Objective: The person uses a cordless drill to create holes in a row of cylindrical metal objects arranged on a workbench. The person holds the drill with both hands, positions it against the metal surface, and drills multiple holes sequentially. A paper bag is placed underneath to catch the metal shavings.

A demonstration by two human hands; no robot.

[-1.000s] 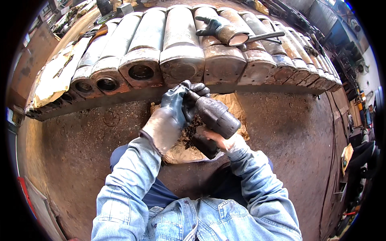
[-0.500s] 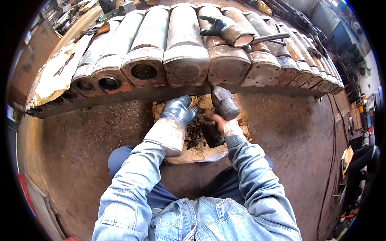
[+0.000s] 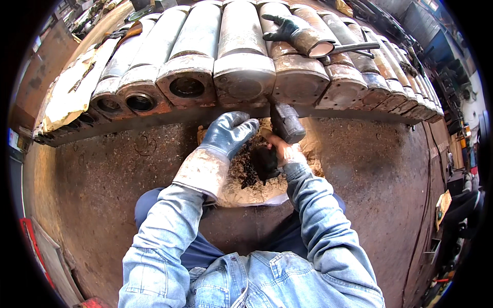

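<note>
The bare right grip [image 3: 281, 150] is wrapped firmly around the handle of a dark power driver [image 3: 287, 124], whose body sits just above the knuckles, nose pointing away from the person. Beside it to the left, the gloved left grip [image 3: 226, 133] is loosely curled; whether it pinches anything small I cannot tell.

The step in hand looks like driver work at the block ends just beyond the grip, though the driver's tip is lost in shadow there. The next move would seem to call for a steady wrist and the nose squared to its spot.

Below both grips, brown paper [image 3: 241, 197] strewn with small dark pieces [image 3: 250, 174] covers part of the stained floor [image 3: 370, 174]. Beyond them runs a row of metal cylinders [image 3: 239, 31], with an empty glove [image 3: 298, 36] lying on top, ahead and rightward. Farther right of the grip, workshop clutter lines the room's edge.
</note>
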